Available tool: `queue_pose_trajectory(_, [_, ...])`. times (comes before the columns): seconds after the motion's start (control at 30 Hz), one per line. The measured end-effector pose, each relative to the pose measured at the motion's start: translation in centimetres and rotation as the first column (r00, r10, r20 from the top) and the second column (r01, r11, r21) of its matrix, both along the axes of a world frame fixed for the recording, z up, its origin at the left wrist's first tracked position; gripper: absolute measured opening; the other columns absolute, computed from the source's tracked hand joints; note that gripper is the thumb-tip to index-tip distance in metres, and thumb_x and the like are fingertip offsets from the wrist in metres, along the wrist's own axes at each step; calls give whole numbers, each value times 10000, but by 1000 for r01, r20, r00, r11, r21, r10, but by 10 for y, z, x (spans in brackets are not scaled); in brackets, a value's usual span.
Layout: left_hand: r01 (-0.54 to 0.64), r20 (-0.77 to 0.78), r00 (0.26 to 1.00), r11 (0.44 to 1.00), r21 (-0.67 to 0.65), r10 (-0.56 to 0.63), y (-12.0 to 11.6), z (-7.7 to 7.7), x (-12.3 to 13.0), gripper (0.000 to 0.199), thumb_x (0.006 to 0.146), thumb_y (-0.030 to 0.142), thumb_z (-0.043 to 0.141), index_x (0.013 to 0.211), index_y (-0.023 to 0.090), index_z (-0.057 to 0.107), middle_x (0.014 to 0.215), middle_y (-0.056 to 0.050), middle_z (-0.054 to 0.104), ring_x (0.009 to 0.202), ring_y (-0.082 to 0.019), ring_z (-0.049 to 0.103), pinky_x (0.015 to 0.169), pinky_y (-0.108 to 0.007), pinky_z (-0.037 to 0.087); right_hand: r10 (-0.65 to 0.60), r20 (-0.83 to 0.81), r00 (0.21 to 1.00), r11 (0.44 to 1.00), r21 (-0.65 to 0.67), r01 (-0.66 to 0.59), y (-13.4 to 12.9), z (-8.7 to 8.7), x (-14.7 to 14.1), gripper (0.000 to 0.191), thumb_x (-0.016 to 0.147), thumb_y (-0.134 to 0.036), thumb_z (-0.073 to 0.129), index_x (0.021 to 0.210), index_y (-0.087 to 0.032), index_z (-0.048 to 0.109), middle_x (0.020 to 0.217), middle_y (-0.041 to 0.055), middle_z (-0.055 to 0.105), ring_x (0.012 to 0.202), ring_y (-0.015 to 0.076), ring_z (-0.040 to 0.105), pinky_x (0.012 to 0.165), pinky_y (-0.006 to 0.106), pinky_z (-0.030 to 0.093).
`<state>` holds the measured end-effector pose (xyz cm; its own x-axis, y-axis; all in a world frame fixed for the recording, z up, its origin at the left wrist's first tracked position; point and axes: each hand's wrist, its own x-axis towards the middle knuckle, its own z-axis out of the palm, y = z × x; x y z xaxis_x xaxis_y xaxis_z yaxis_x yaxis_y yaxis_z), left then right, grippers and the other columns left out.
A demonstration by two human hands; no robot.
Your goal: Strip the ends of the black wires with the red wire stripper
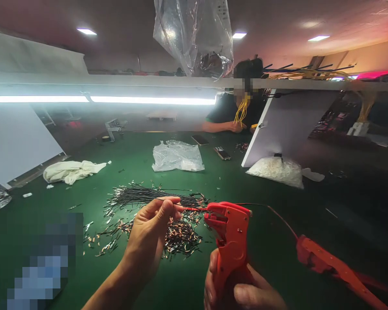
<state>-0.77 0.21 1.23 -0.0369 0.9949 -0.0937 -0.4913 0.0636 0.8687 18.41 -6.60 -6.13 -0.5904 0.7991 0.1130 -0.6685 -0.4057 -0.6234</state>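
My left hand pinches a thin wire between thumb and fingertips. The wire looks reddish near the tool and runs level to the right. Its end meets the jaws of a red wire stripper. My right hand is wrapped around the stripper's handles, holding it upright. Behind my left hand lies a bundle of black wires with bare, shiny ends. Below it is a heap of short black and copper wire scraps, partly hidden by my left hand.
On the green table, a second red tool lies right. Farther back are a clear plastic bag, a white cloth, two dark phones and a bag of white pieces. A person opposite holds yellow wires.
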Motion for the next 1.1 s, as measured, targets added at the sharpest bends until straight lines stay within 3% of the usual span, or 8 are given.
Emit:
queue_pose_trajectory(0.33, [57, 74, 996, 998, -25, -55, -2, -1, 6, 347, 570, 439, 883, 756, 177, 752, 670, -18, 712, 628, -86, 610, 669, -166, 485, 14, 62, 998, 999, 49, -17, 0, -2, 2, 386, 757, -339, 763, 1044, -144, 592, 881, 86, 678, 798, 187, 621, 779, 365, 447])
queue_pose_trajectory(0.6, [61, 25, 998, 997, -50, -60, -6, 3, 9, 370, 537, 462, 890, 719, 172, 751, 615, -16, 685, 629, -93, 586, 649, -165, 450, 19, 85, 996, 999, 39, -23, -1, -12, -1, 390, 739, -354, 767, 1013, -163, 567, 836, 63, 657, 759, 178, 610, 756, 356, 445])
queue_pose_trajectory(0.97, [83, -54, 995, 996, 34, -81, -7, 0, 9, 292, 663, 461, 821, 718, 186, 740, 607, 6, 655, 622, -85, 540, 640, -176, 397, 69, 258, 964, 997, 17, -76, 0, -5, 10, 420, 710, -448, 772, 974, -200, 559, 781, 48, 604, 730, 203, 561, 759, 408, 441])
queue_pose_trajectory(1.1, [84, -86, 993, 996, 29, -81, -6, -3, 9, 292, 688, 470, 801, 735, 190, 735, 630, 8, 650, 629, -85, 529, 634, -180, 394, 35, 288, 957, 999, 30, -46, 0, -9, 11, 424, 721, -494, 759, 955, -194, 572, 707, 26, 567, 659, 182, 524, 694, 373, 415])
